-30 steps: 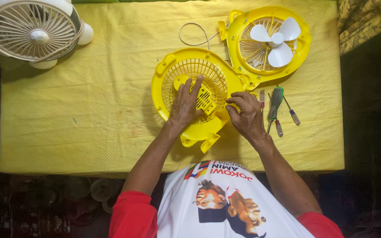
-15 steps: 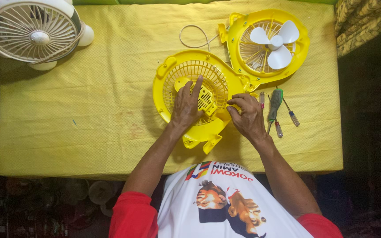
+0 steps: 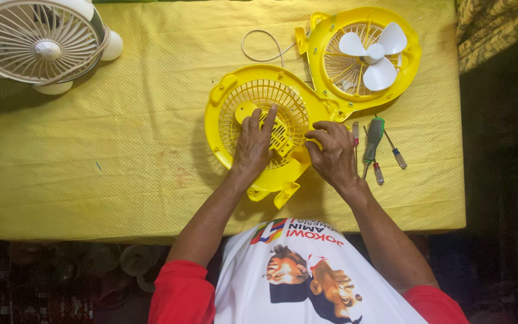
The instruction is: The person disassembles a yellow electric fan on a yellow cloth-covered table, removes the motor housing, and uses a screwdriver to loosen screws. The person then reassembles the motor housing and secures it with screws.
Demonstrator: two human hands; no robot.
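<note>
A yellow fan casing half with a round grille (image 3: pixel 244 108) lies on the yellow cloth near the table's middle. My left hand (image 3: pixel 254 144) rests flat on the grille, fingers spread and pointing away from me. My right hand (image 3: pixel 333 153) touches the casing's right edge with fingers curled; whether it pinches a small part I cannot tell. The other yellow casing half (image 3: pixel 403 66), with white fan blades (image 3: pixel 374 53) inside, lies just beyond and to the right, joined at the edge. A thin white wire (image 3: pixel 259 45) loops beside it.
Several screwdrivers (image 3: pixel 374 141) lie on the cloth right of my right hand. A white table fan (image 3: pixel 40 45) lies at the far left corner. The yellow tablecloth (image 3: pixel 103 168) covers the whole table. A patterned fabric (image 3: pixel 499 24) is at the top right.
Both hands stay on the yellow casing; my left fingers have shifted slightly over the grille. Nothing else has moved.
</note>
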